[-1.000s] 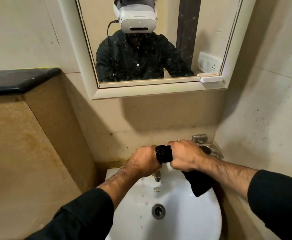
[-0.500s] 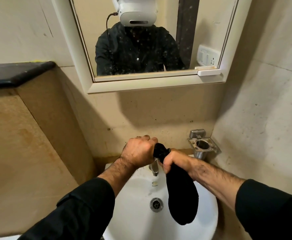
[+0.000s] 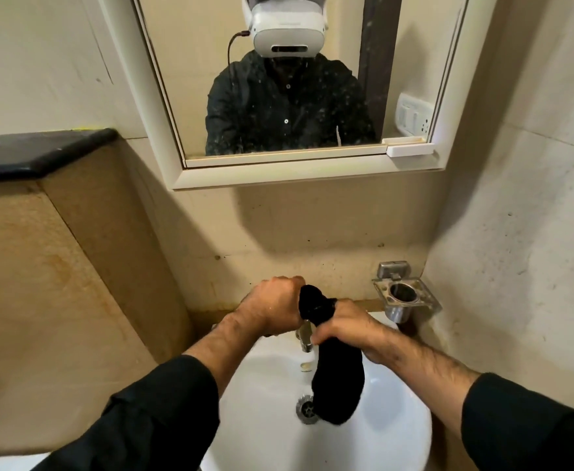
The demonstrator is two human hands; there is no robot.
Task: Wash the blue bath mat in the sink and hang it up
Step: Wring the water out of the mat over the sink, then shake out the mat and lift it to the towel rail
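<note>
Both hands clenched on a dark cloth, held above the white sink.

Left hand (image 3: 272, 305) grips the cloth's upper end; right hand (image 3: 343, 326) grips it just below, touching the left. The bath mat (image 3: 338, 379), appearing black and twisted into a rope, hangs from the right hand over the drain (image 3: 306, 407). Tap (image 3: 305, 338) sits directly beneath the hands, sink (image 3: 390, 426) below. Metal holder (image 3: 406, 295) to the right; mirror (image 3: 312, 171) above. No legible writing anywhere.

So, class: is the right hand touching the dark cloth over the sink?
Touching. The head view shows the right hand gripping the dark cloth, which hangs below it.
</note>
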